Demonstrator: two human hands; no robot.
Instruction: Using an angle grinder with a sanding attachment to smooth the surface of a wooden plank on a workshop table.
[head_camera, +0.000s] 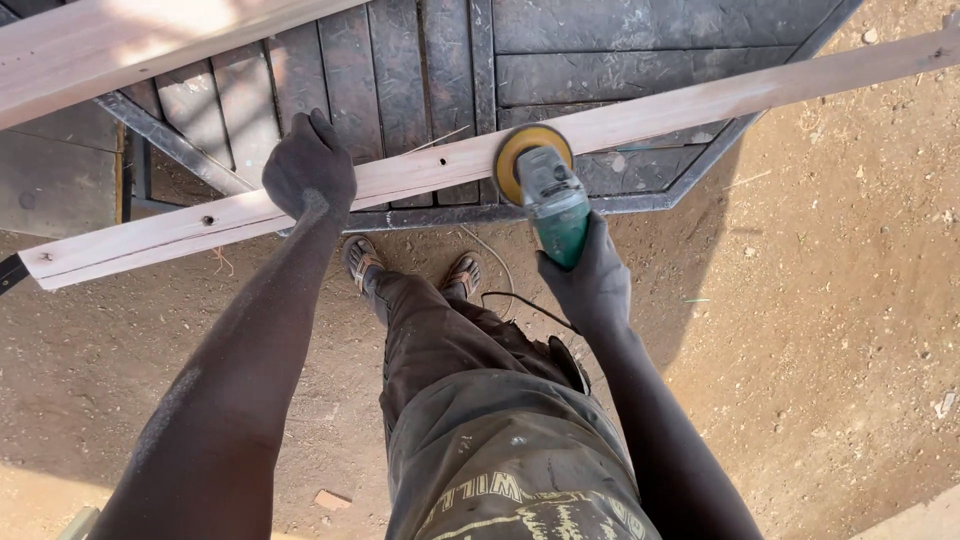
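Observation:
A long pale wooden plank (700, 100) lies slantwise across a dark metal table (620, 60), running from lower left to upper right. My left hand (310, 165), dusted with sawdust, presses down on the plank left of centre. My right hand (590, 275) grips the green body of an angle grinder (552, 200). Its round yellow sanding disc (520, 148) rests on the plank's near edge at the middle. A thin cable (505, 295) trails from the tool toward my legs.
A second pale board (110, 45) lies across the table's upper left corner. The ground (850, 300) is bare brown dirt. My sandalled feet (362, 258) stand close to the table's near edge. A grey slab (55, 180) sits at left.

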